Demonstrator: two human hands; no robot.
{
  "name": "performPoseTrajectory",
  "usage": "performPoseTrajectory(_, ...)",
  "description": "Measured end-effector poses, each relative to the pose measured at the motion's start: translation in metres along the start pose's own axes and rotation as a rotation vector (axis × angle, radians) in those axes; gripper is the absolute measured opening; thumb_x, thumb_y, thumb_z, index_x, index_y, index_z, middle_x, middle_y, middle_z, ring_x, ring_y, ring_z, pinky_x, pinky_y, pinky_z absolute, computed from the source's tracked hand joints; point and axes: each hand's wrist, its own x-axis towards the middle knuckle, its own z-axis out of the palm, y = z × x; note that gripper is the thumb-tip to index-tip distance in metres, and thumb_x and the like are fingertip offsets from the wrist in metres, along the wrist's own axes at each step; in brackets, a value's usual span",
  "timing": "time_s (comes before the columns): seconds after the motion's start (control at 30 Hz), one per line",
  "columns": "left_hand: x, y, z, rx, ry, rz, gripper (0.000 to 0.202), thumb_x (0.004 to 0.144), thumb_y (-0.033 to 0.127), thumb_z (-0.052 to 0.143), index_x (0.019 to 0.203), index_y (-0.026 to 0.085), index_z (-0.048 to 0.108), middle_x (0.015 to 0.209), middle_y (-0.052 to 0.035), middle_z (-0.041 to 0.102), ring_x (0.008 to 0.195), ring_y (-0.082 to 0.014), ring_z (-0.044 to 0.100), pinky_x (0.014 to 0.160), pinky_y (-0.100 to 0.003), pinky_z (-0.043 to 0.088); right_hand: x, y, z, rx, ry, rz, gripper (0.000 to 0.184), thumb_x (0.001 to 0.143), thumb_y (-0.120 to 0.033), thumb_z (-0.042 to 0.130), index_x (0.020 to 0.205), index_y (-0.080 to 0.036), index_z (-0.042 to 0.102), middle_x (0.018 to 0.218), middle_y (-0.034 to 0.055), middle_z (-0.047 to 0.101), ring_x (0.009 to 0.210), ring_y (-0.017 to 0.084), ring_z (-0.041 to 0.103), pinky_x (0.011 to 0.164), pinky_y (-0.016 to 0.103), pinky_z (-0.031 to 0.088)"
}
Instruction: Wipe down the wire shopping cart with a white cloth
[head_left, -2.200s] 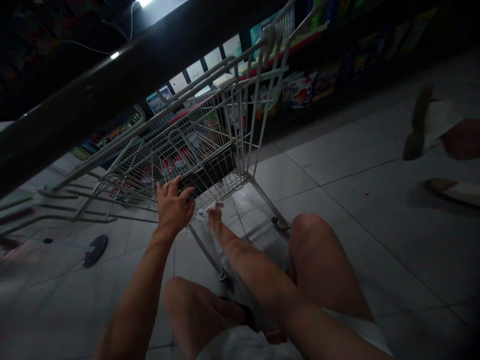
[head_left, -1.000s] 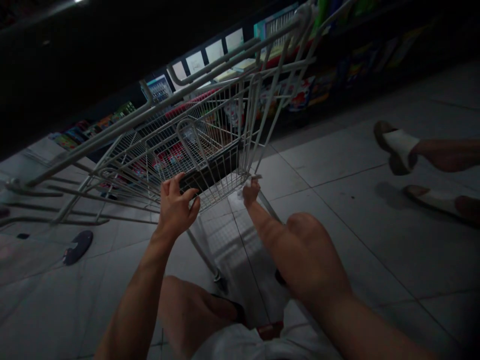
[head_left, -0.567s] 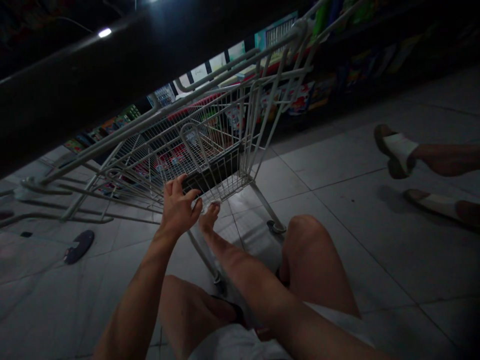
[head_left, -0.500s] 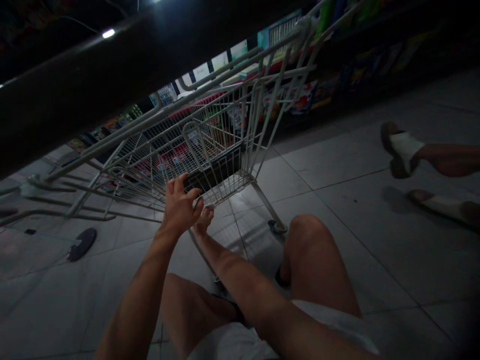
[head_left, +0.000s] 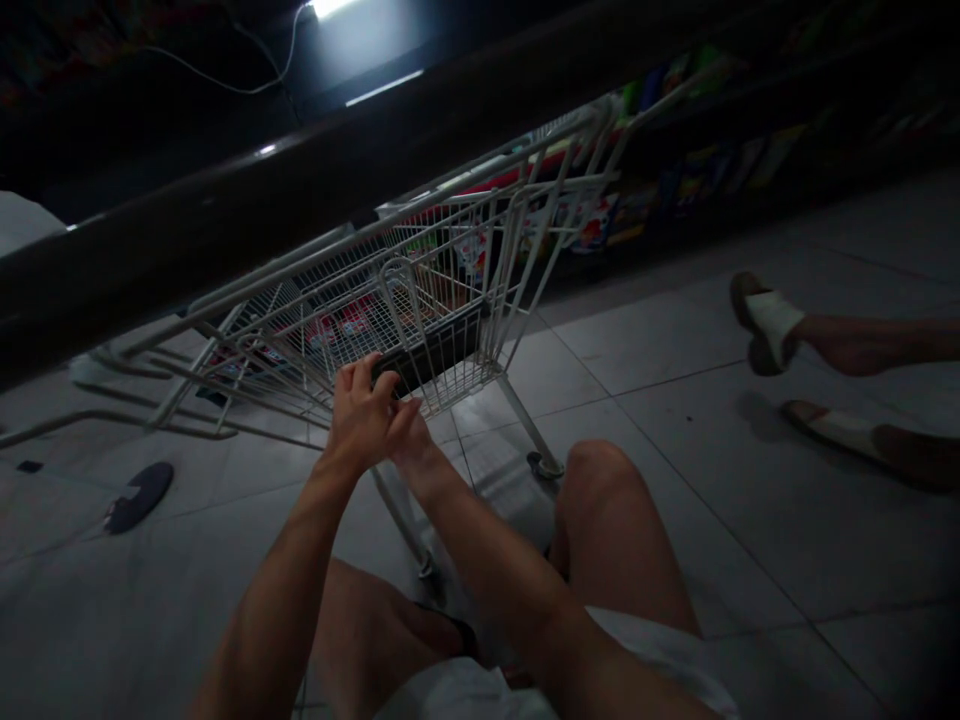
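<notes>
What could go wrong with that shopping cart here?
The left hand is at the black handle of the wire shopping cart. If the cart rolls on its caster wheel, it might tug that hand. Fingers could get pinched in the wires. The cart might also bump a nearby person's white slide sandal.

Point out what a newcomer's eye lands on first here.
The white wire shopping cart fills the centre, with the left hand at its black panel and the right hand close beside it. To the right, another person's feet in white slides stand out against the grey floor tiles. Colourful packaged goods line the dark shelves behind the cart.
</notes>
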Motion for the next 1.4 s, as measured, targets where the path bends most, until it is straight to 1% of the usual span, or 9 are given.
performPoseTrajectory(0.27,-0.003,-0.01,-0.021,-0.152,-0.049,0.092,0.042,0.088,0.053,0.05,0.105,0.015,0.056,0.125,-0.0189,0.06,0.121,-0.0323,0.05,0.104,-0.049,0.04,-0.051,-0.072,0.018,0.054,-0.284,0.006,0.026,0.075,-0.022,0.057,0.1,-0.017,0.061,0.081,-0.0004,0.061,0.069,0.011,0.06,0.061,0.022,0.053)
performPoseTrajectory(0.37,-0.009,-0.016,-0.031,-0.243,0.062,0.074,0.033,0.091,0.045,0.051,0.11,0.018,0.054,0.116,-0.0123,0.065,0.108,-0.0248,0.06,0.093,-0.039,0.048,-0.07,-0.099,0.018,-0.215,-0.26,-0.345,0.045,0.078,-0.021,0.051,0.123,-0.023,0.059,0.105,0.0027,0.064,0.092,0.016,0.064,0.077,0.03,0.058)
performPoseTrajectory(0.47,-0.014,-0.019,-0.033,-0.233,0.39,-0.017,0.016,0.09,0.034,0.056,0.097,0.021,0.052,0.089,-0.004,0.063,0.083,-0.0176,0.061,0.077,-0.032,0.05,-0.072,-0.119,0.028,-0.578,-0.227,-0.829,0.06,0.081,-0.019,0.05,0.14,-0.027,0.049,0.136,0.0057,0.052,0.127,0.023,0.051,0.104,0.042,0.05)
performPoseTrajectory(0.6,-0.02,-0.019,-0.03,-0.145,0.631,0.005,0.015,0.084,0.02,0.06,0.083,0.023,0.046,0.071,0.0025,0.049,0.065,-0.0128,0.049,0.061,-0.026,0.043,-0.051,-0.109,0.032,-0.99,-0.332,-1.23,0.065,0.087,-0.017,0.048,0.15,-0.029,0.037,0.152,0.0068,0.037,0.141,0.026,0.037,0.116,0.047,0.038)
performPoseTrajectory(0.83,-0.012,-0.021,-0.07,-0.021,0.759,0.084,0.012,0.081,0.017,0.059,0.09,0.022,0.052,0.08,-0.0017,0.057,0.071,-0.0144,0.055,0.065,-0.029,0.045,-0.041,-0.064,-0.016,-1.268,-0.325,-1.267,0.066,0.081,-0.001,0.042,0.143,-0.022,0.05,0.137,0.0101,0.053,0.12,0.024,0.053,0.099,0.041,0.053)
performPoseTrajectory(1.0,0.01,-0.021,-0.106,0.121,0.726,0.043,0.011,0.085,0.023,0.053,0.093,0.022,0.06,0.093,-0.008,0.065,0.092,-0.0226,0.06,0.085,-0.04,0.045,-0.072,-0.117,0.026,-1.093,-0.278,-1.423,0.073,0.087,-0.007,0.043,0.154,-0.033,0.029,0.152,0.0038,0.039,0.135,0.025,0.043,0.111,0.047,0.044)
performPoseTrajectory(1.13,0.018,-0.011,-0.114,0.104,0.673,0.065,0.014,0.085,0.025,0.055,0.096,0.023,0.063,0.094,-0.0074,0.066,0.094,-0.0234,0.06,0.087,-0.039,0.044,-0.057,-0.125,0.051,-1.171,-0.295,-1.441,0.063,0.092,-0.011,0.041,0.151,-0.033,0.037,0.153,0.0022,0.039,0.137,0.025,0.041,0.114,0.046,0.039)
performPoseTrajectory(1.3,0.029,0.008,-0.116,0.15,0.605,0.043,0.021,0.085,0.03,0.055,0.102,0.025,0.066,0.102,-0.0065,0.069,0.106,-0.0258,0.06,0.099,-0.043,0.039,-0.024,-0.072,-0.004,-1.312,-0.442,-1.387,0.053,0.09,-0.009,0.041,0.141,-0.019,0.054,0.142,0.0128,0.052,0.13,0.026,0.046,0.104,0.043,0.045)
performPoseTrajectory(1.4,0.043,0.018,-0.121,0.162,0.528,-0.006,0.03,0.086,0.035,0.053,0.111,0.024,0.065,0.109,-0.0087,0.069,0.116,-0.0302,0.057,0.104,-0.048,0.035,-0.03,-0.074,-0.032,-1.355,-0.507,-1.328,0.058,0.084,-0.004,0.043,0.138,-0.019,0.056,0.139,0.0119,0.054,0.124,0.024,0.048,0.102,0.042,0.047)
